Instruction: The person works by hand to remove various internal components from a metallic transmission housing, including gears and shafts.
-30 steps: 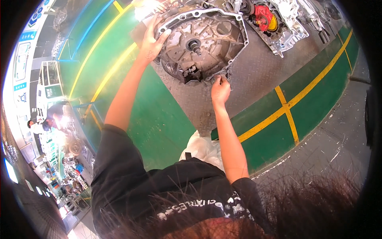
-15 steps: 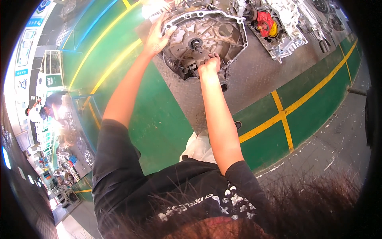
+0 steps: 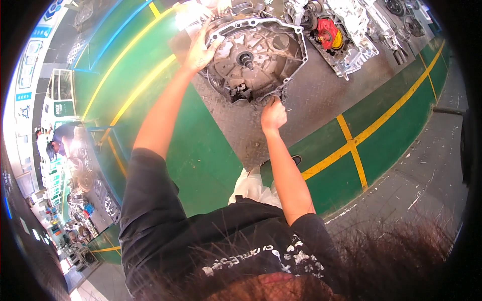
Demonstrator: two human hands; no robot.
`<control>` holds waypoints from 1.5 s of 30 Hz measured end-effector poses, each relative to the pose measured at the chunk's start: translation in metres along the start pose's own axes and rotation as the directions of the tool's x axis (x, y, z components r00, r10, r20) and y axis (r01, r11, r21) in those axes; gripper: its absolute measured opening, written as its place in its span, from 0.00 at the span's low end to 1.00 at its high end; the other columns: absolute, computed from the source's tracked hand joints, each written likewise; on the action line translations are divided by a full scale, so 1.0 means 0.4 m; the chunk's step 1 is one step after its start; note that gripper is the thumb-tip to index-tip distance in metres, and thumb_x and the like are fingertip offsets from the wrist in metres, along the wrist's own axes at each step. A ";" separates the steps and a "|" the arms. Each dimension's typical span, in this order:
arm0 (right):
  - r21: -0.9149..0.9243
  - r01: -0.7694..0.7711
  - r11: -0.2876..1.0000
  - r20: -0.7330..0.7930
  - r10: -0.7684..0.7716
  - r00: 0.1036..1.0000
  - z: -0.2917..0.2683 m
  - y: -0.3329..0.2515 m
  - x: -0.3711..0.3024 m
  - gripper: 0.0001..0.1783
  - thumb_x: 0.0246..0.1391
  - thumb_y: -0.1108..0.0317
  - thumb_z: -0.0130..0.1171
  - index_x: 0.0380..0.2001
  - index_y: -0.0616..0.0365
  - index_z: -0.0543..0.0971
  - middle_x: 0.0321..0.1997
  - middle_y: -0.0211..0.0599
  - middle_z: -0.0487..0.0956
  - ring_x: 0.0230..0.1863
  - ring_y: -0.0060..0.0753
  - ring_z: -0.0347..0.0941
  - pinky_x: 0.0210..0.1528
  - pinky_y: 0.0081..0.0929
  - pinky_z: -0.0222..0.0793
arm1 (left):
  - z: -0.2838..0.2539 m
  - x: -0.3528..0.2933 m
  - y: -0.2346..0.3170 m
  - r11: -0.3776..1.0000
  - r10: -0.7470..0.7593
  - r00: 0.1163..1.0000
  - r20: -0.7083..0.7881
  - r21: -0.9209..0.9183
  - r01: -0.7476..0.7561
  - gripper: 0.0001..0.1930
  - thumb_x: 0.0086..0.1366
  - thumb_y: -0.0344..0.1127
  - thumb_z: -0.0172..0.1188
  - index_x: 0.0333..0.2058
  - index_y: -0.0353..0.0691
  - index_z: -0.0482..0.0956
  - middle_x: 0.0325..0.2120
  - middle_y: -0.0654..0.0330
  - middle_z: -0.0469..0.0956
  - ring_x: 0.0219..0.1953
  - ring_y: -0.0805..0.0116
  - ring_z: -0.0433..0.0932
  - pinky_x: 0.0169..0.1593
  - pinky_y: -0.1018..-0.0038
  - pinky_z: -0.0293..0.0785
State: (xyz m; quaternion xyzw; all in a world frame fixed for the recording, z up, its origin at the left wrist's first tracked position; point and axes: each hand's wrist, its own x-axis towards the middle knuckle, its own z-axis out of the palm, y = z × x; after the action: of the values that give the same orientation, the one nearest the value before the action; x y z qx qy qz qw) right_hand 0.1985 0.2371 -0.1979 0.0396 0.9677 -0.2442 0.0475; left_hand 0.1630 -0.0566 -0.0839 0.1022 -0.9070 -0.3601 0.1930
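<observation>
A large grey gearbox housing (image 3: pixel 273 57) stands on a metal plate surface, its bell-shaped side facing up and a splined shaft (image 3: pixel 246 60) rising from the middle. My left hand (image 3: pixel 200 52) rests against the left rim of the housing, thumb and fingers spread apart. At the near edge, just outside the rim, my right hand (image 3: pixel 273 116) is closed, with its fingertips against the housing's near side. What lies in those fingers is hidden. Close by, a dark opening (image 3: pixel 241 93) with small parts shows low in the housing.
Right of the housing lies an opened metal casing (image 3: pixel 346 55) with a red and yellow part (image 3: pixel 329 36). Further castings stand at the far right. Bare steel plate (image 3: pixel 321 95) borders a green floor with yellow lines (image 3: pixel 354 143). Beyond the far rim, another person's hand (image 3: pixel 223 5) shows.
My right hand has drawn back from inside the housing, near the shaft, to its near outer edge. My left hand keeps its place on the left rim.
</observation>
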 end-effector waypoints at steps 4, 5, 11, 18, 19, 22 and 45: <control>-0.158 0.199 0.967 0.050 -0.193 0.980 -0.021 0.082 0.010 0.14 0.64 0.58 0.51 0.43 0.50 0.82 0.30 0.46 0.85 0.33 0.54 0.84 0.35 0.49 0.79 | -0.006 -0.002 0.014 1.000 -0.011 1.000 0.001 0.010 0.011 0.45 0.67 0.56 0.61 0.73 0.42 0.50 0.64 0.52 0.70 0.69 0.51 0.62 0.72 0.60 0.56; -0.184 0.153 0.971 0.094 -0.137 0.986 -0.020 0.092 0.007 0.16 0.64 0.56 0.52 0.49 0.48 0.82 0.32 0.48 0.85 0.34 0.55 0.83 0.37 0.52 0.78 | -0.006 -0.004 0.018 1.000 -0.021 1.000 0.003 -0.016 0.021 0.46 0.66 0.57 0.61 0.73 0.42 0.49 0.65 0.53 0.70 0.70 0.52 0.62 0.73 0.59 0.55; 0.514 -0.212 0.831 0.131 0.168 0.977 0.061 0.005 0.022 0.20 0.67 0.57 0.50 0.56 0.48 0.80 0.42 0.49 0.85 0.44 0.53 0.82 0.48 0.47 0.75 | -0.008 -0.006 0.018 1.000 -0.024 1.000 -0.002 -0.012 0.024 0.42 0.68 0.46 0.63 0.73 0.41 0.51 0.63 0.44 0.69 0.67 0.54 0.67 0.71 0.64 0.59; 0.469 -0.799 -0.377 0.836 -0.101 0.539 0.061 -0.041 0.165 0.13 0.72 0.61 0.46 0.33 0.42 0.79 0.34 0.16 0.83 0.13 0.16 0.45 0.19 0.21 0.41 | 0.003 0.000 -0.024 0.999 -0.040 0.999 0.009 0.003 0.040 0.46 0.65 0.62 0.58 0.73 0.45 0.50 0.66 0.59 0.69 0.71 0.52 0.59 0.73 0.52 0.51; 0.442 -0.786 -0.431 0.828 -0.140 0.543 0.062 -0.045 0.169 0.12 0.71 0.58 0.48 0.33 0.41 0.79 0.33 0.15 0.82 0.14 0.16 0.45 0.20 0.20 0.41 | 0.002 0.000 -0.027 0.999 -0.050 0.999 0.008 -0.012 0.050 0.46 0.65 0.62 0.59 0.73 0.45 0.51 0.66 0.57 0.69 0.71 0.50 0.60 0.73 0.51 0.51; 0.429 -0.705 -0.565 0.802 -0.121 0.585 0.078 -0.061 0.160 0.13 0.70 0.55 0.49 0.49 0.28 0.82 0.23 0.14 0.71 0.17 0.17 0.46 0.24 0.20 0.43 | -0.001 -0.002 -0.027 0.999 -0.002 1.000 0.001 0.045 0.002 0.45 0.66 0.60 0.59 0.73 0.45 0.51 0.65 0.54 0.69 0.70 0.47 0.61 0.72 0.49 0.51; 0.659 -0.661 -0.360 0.695 -0.046 0.718 0.140 -0.121 0.090 0.19 0.71 0.59 0.53 0.62 0.28 0.70 0.55 0.03 0.79 0.16 0.14 0.46 0.21 0.18 0.43 | -0.002 -0.008 -0.001 0.999 -0.037 0.999 -0.026 0.018 0.037 0.45 0.66 0.57 0.61 0.72 0.41 0.53 0.64 0.51 0.71 0.70 0.50 0.62 0.72 0.54 0.54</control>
State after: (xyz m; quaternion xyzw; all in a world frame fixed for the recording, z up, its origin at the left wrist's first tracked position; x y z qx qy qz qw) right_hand 0.1621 0.1701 -0.2282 0.2886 0.2897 -0.8656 0.2889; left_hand 0.1661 -0.0563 -0.0846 0.1253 -0.9057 -0.3539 0.1967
